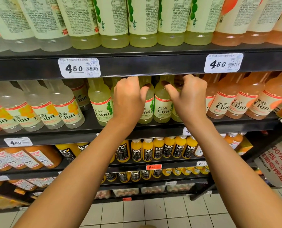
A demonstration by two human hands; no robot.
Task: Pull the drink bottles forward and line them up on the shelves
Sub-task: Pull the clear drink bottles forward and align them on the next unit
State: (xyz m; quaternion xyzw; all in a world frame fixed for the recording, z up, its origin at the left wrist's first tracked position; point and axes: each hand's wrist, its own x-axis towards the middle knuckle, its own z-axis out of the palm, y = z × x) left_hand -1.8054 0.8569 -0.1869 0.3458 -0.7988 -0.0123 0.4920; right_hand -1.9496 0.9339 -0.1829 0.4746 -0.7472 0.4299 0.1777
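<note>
Upright, green-label bottles, necks up.

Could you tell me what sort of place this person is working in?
Most likely a supermarket drinks aisle. Tiered dark shelves carry rows of identical C100 bottles and NFC juice bottles, and printed price tags with barcodes are clipped to the shelf edges.

clear glossy plastic pale-green drink bottles with matt paper labels; dark smooth metal shelf edge; white glossy paper price tags; glazed floor tiles at 6 o'clock.
</note>
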